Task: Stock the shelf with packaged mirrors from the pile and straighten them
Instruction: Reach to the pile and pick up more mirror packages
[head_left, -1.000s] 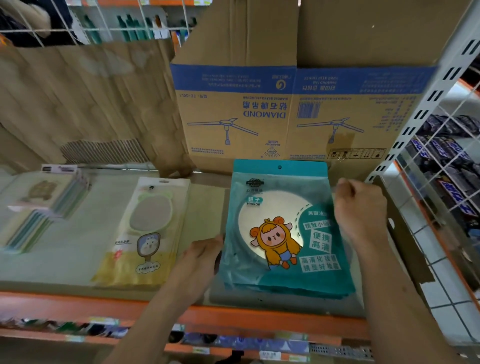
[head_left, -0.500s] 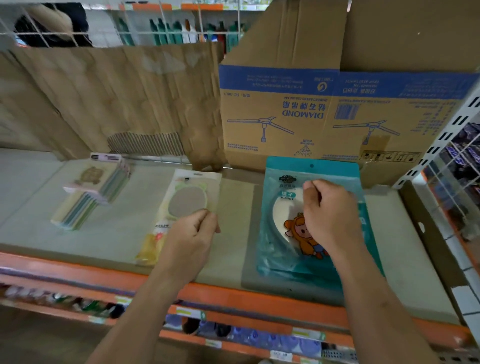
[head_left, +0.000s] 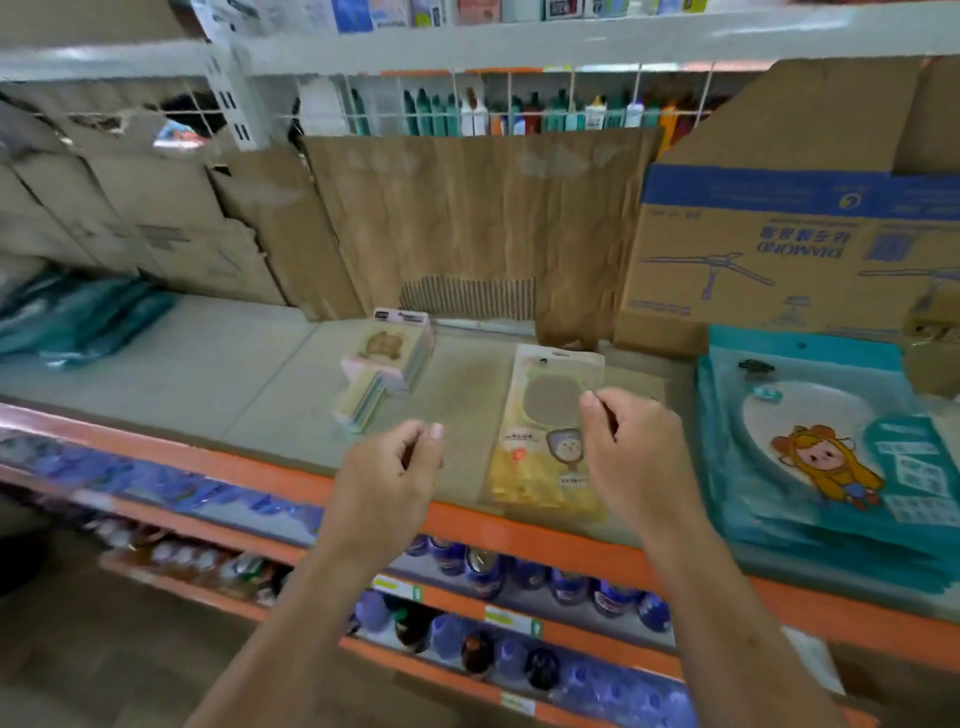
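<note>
A stack of teal packaged mirrors (head_left: 821, 447) with a cartoon girl lies at the right of the shelf (head_left: 218, 374). A yellow packaged hand mirror (head_left: 550, 431) lies in the middle. A small stack of pastel packets (head_left: 387, 366) sits further left. A pile of teal packets (head_left: 78, 317) lies at the far left. My left hand (head_left: 395, 467) hovers over the shelf's front edge, fingers loosely curled, holding nothing. My right hand (head_left: 634, 452) hovers over the yellow packet's right side, fingers curled, empty.
Brown cardboard sheets (head_left: 467, 218) line the back. A blue-and-brown fan carton (head_left: 779, 249) stands at the back right. The orange shelf lip (head_left: 519, 535) runs along the front, with bottles (head_left: 493, 566) on the lower shelves.
Both hands have left the teal stack and moved left. The view has swung left, so the teal stack now sits at the right and a teal pile shows at the far left.
</note>
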